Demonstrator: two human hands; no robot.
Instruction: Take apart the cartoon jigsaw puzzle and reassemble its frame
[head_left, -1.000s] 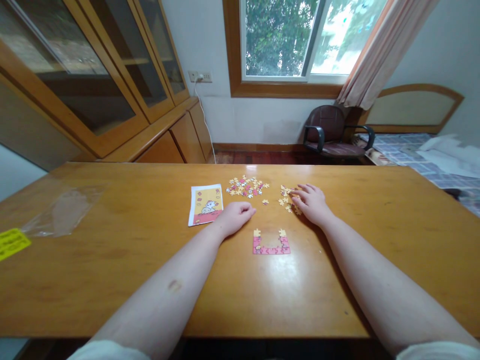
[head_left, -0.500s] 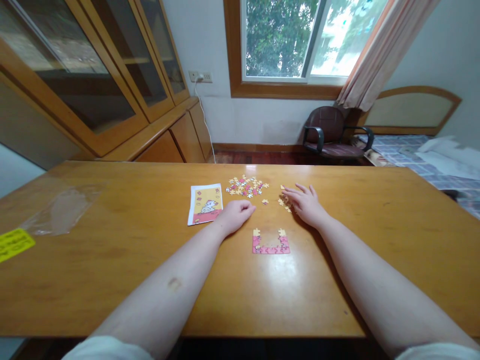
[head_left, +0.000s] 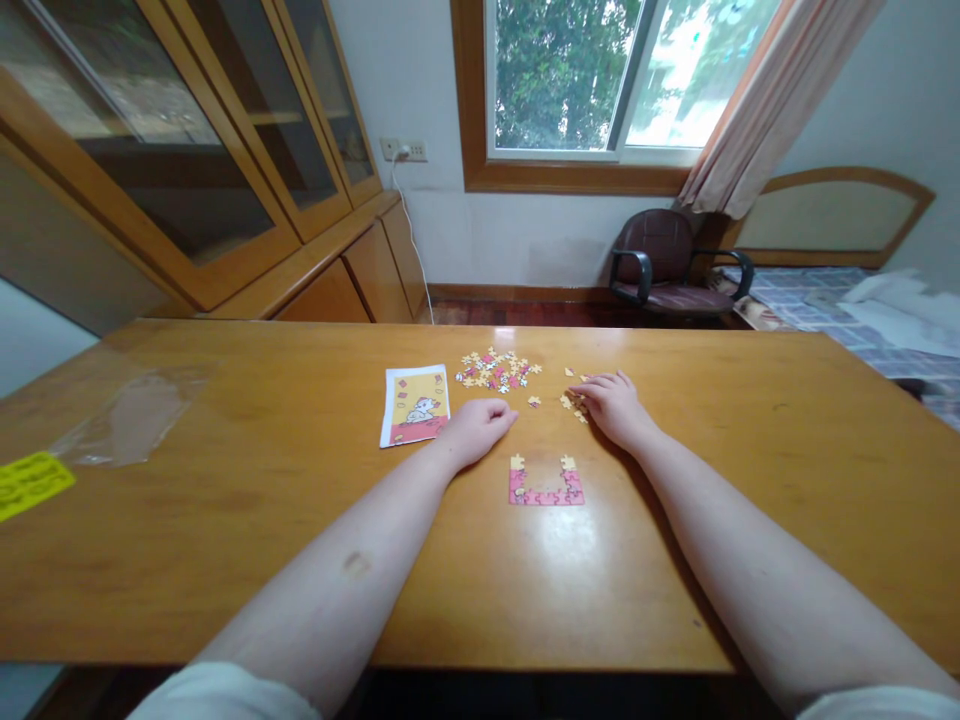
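My left hand rests on the table with its fingers curled in; no piece shows at its fingertips. Beside it lies a printed picture of a white animal on yellow and pink. My right hand is open, its fingers stretched over a small group of yellow puzzle pieces and partly hiding them. Nearer to me, between my forearms, sits a joined U-shaped puzzle border, pink below with yellow upper ends. Beyond my hands is a pile of loose puzzle pieces, and one single piece lies between the hands.
The wooden table stretches across the view. At its left lie a clear plastic bag and a yellow label. A glass-fronted cabinet stands behind on the left, an office chair beyond the far edge.
My right hand's fingers have drawn closer together and lower over the yellow pieces. My left hand stays in place. The whole view has shifted slightly.
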